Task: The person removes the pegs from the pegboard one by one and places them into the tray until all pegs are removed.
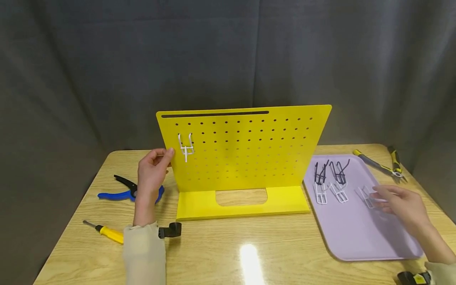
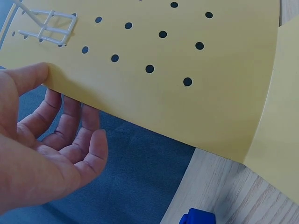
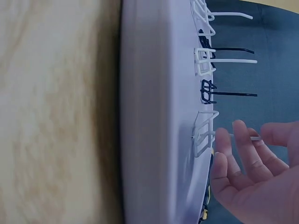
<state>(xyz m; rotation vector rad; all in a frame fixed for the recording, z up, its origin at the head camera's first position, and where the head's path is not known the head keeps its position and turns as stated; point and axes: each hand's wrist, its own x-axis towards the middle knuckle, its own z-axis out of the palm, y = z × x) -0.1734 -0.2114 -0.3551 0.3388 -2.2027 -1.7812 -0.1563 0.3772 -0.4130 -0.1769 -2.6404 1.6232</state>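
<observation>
My left hand [image 1: 154, 169] grips the left edge of a yellow pegboard [image 1: 246, 170], thumb on the front face and fingers behind it. Close to that thumb, a white double wire hook [image 1: 186, 150] hangs in the upper left holes. Over the purple tray [image 1: 356, 233], my right hand [image 1: 402, 202] reaches to another white wire hook [image 1: 366, 197] lying there. In the right wrist view its prong [image 3: 256, 138] sticks up between the relaxed fingers [image 3: 250, 158] and the thumb, whose tip is right by the prong's end.
Two black wire hooks [image 1: 320, 174] and two more white hooks [image 1: 321, 194] lie on the tray's left side. Pliers [image 1: 377, 164] and a second black-and-yellow tool [image 1: 394, 158] sit behind the tray. Blue-handled cutters [image 1: 117, 195] and a yellow screwdriver [image 1: 110, 233] lie at the left.
</observation>
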